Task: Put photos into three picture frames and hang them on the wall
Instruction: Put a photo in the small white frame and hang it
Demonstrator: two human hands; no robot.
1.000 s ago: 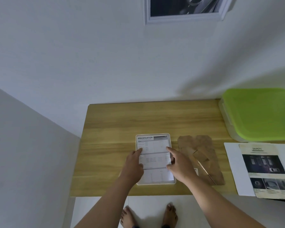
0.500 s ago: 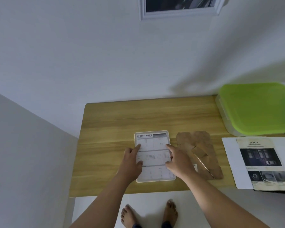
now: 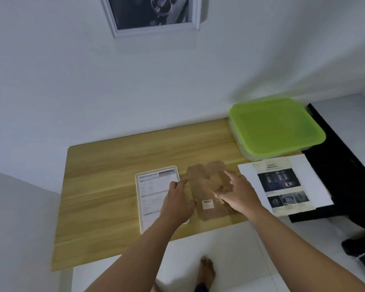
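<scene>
Reaching across for the brown backing board [image 3: 209,194], I have both hands on it: the right hand [image 3: 237,193] is curled over its right side, fingers grasping what looks like the fold-out stand, though blur makes that hard to confirm. The left hand [image 3: 177,202] rests at the board's left edge with its fingers bent loosely, and I cannot tell whether it pinches the board or only steadies it. The white frame [image 3: 159,199] lies flat on the wooden table [image 3: 114,175] just left of the board, with the specification sheet [image 3: 154,186] lying in it. One framed picture [image 3: 154,13] already hangs on the wall. I judge this the closing step for this frame. Next I must lift the board, square it over the sheet and press it in.
</scene>
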